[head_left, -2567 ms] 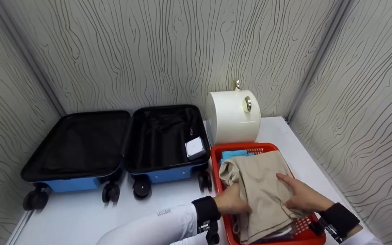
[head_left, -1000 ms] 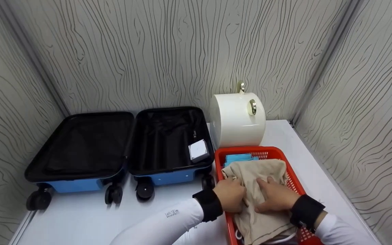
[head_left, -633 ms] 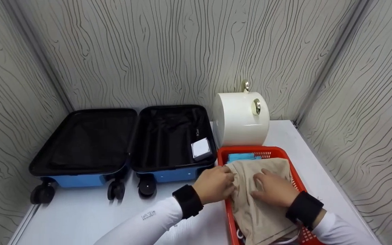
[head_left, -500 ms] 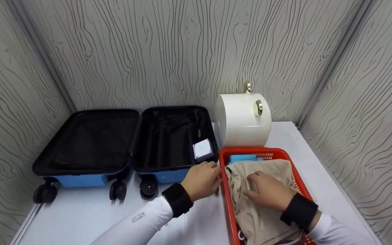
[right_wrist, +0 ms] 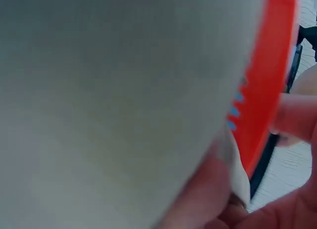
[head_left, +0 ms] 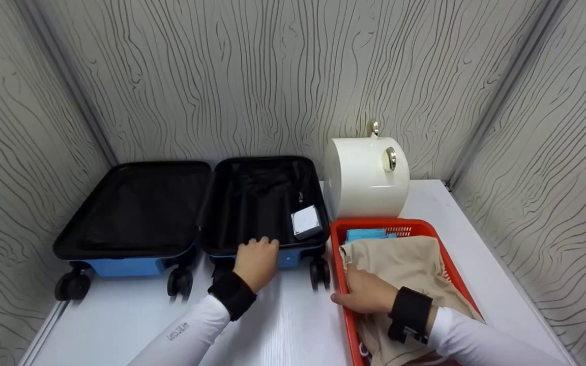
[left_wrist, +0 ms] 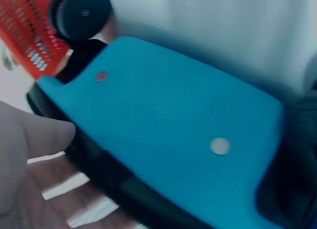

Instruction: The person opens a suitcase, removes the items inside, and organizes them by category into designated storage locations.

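My right hand [head_left: 372, 291] is at the left side of a red plastic basket [head_left: 339, 264], thumb outside the wall and fingers inside; it grips the rim, as the right wrist view also shows. A beige garment [head_left: 400, 254] lies crumpled in the basket, partly under that hand and wrist. My left hand [head_left: 257, 262] is over the front edge of the open blue suitcase's right half [head_left: 252, 203]. In the left wrist view its thumb [left_wrist: 49, 135] is right at the dark rim, above the blue shell [left_wrist: 168, 120], with the other fingers spread.
A small white-topped box [head_left: 305, 221] sits inside the suitcase's right half. The left half [head_left: 140, 213] lies open beside it. Behind the basket stands a cream drum-shaped container [head_left: 367, 178]. Light blue cloth [head_left: 367, 234] shows at the basket's back. Patterned walls enclose the white table [head_left: 283, 330].
Both hands have come off the beige garment's top. The left hand has moved left to the suitcase's front edge; the right has moved to the basket's left rim.
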Available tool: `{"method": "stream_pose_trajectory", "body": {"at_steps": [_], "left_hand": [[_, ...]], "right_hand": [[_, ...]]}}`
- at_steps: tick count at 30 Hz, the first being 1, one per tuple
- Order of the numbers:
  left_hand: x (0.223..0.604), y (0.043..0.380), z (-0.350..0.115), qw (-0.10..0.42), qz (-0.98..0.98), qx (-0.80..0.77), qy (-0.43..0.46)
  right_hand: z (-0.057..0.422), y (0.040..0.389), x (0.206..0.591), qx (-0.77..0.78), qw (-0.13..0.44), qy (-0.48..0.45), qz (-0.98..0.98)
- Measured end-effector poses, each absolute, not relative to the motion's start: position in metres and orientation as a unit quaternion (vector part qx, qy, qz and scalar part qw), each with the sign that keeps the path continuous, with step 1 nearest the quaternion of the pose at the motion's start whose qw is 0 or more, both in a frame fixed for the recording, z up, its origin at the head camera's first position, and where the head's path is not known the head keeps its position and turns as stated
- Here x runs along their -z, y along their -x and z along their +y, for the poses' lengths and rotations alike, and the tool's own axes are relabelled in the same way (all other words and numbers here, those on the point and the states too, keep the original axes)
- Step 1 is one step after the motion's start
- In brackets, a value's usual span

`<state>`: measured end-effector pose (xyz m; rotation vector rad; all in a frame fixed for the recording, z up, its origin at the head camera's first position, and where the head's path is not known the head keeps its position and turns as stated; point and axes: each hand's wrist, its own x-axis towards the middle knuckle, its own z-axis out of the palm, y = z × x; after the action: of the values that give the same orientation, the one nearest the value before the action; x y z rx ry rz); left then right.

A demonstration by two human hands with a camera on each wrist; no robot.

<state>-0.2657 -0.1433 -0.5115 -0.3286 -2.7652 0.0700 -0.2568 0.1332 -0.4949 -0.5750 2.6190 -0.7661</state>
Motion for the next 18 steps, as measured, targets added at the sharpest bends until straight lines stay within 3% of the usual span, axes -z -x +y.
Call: {"method": "stream_pose_trajectory", "body": {"at_steps": [8,18], "left_hand": [[0.518,0.267,-0.151,0.179,-0.976,0.012,0.121],[0.522,0.267,-0.147,0.19,-0.974,0.022,0.118]], "right_hand": [[0.142,0.253,0.499,0.402,0.25,0.163,0.866],[0.15,0.243,0.499,0.366,0.207,0.168,0.891]]}}
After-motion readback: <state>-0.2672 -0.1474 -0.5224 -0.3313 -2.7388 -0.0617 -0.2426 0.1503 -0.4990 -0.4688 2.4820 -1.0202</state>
